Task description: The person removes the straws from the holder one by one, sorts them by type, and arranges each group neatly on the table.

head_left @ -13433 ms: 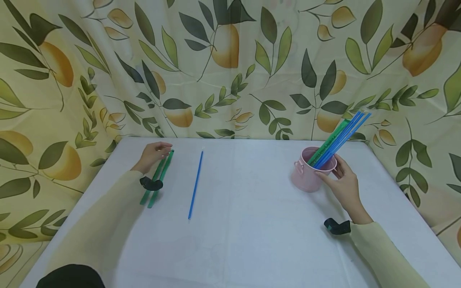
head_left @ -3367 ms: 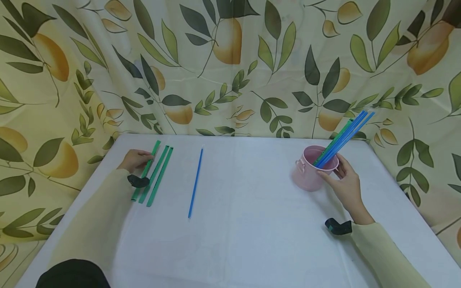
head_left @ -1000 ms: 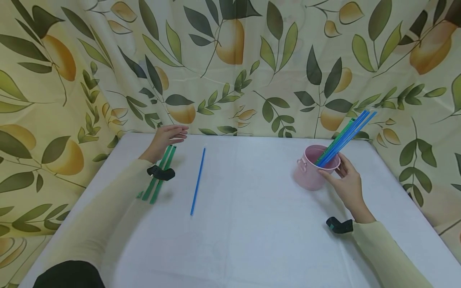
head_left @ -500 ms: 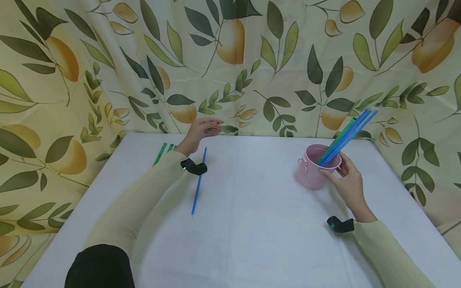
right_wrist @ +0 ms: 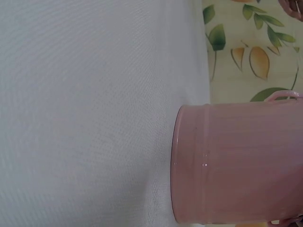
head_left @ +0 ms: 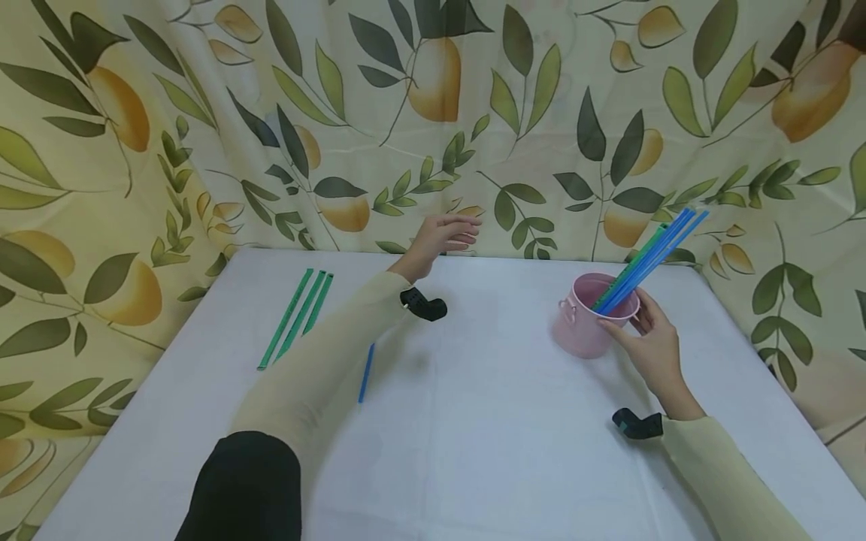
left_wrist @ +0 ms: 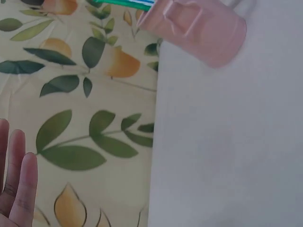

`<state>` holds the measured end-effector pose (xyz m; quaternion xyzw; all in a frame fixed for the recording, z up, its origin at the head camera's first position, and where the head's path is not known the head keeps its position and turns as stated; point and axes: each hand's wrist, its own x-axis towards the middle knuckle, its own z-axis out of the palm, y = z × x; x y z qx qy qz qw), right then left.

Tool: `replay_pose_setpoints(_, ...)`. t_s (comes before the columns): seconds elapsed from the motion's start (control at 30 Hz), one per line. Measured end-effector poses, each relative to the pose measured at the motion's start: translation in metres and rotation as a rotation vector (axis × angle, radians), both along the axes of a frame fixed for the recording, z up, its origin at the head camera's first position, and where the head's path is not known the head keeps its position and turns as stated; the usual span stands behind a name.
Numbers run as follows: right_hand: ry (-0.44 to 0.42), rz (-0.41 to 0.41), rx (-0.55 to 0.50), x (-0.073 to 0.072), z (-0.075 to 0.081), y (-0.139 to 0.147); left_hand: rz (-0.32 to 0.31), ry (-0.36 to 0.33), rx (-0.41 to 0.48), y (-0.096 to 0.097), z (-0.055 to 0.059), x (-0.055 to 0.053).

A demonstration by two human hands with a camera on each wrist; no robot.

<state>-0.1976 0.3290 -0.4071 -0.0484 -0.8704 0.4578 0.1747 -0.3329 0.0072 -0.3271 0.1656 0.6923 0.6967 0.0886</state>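
Note:
My left hand is lifted over the back of the table, fingers extended and holding nothing. Its fingers show at the lower left of the left wrist view. My right hand grips a small pink bucket at its right side, thumb near the rim. Several thin blue sticks and some green ones lean to the right inside it. Three flat green sticks lie side by side at the left. A single blue stick lies beside them, partly hidden under my left sleeve.
A white cloth covers the table. Behind it hangs a curtain with a leaf and fruit print. The bucket's side handle faces left. Dark wrist cameras sit at both cuffs.
A third green stick now lies beside the two seen earliest; my left hand has let go of it and swept right past the blue stick. My right hand keeps hold of the bucket.

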Motion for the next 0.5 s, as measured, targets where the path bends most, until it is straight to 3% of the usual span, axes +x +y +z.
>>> replay_pose_setpoints(0.2,-0.048,-0.006,0.011,0.001,0.004,-0.002,-0.068,-0.009,-0.006,0.036,0.000,-0.002)
replay_pose_setpoints(0.5,-0.035,-0.001,0.016,0.003,0.004,0.000,-0.168,0.001,-0.048,0.087,-0.002,0.003)
